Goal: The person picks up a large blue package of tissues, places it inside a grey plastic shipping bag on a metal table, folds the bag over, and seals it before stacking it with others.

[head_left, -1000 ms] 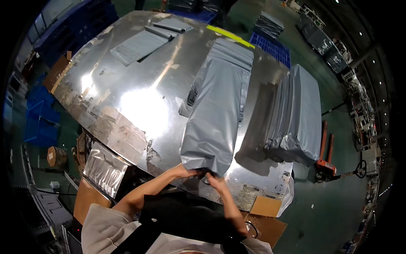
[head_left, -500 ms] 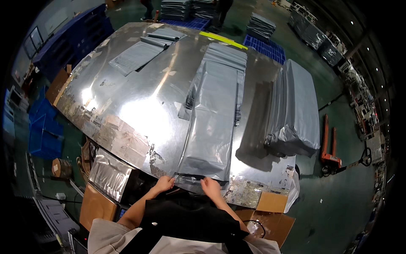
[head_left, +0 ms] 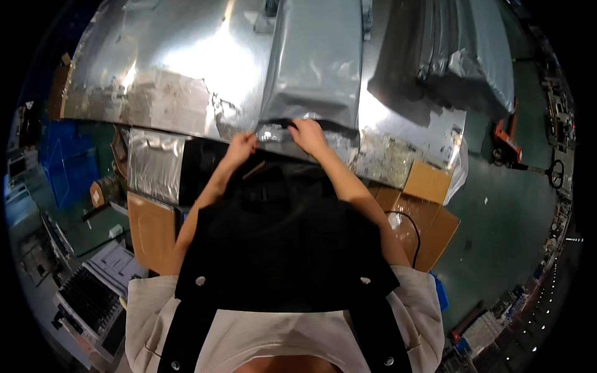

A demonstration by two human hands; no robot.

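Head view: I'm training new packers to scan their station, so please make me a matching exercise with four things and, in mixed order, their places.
Things
1. Grey plastic bag in front of the person
2. Pallet jack
3. Right hand
4. Blue bin

Places
A. At the near end of the bag
B. Beyond the table's left side
C. Lying on the metal table
D. Beyond the table's right side

Pairs: 1-C, 2-D, 3-A, 4-B
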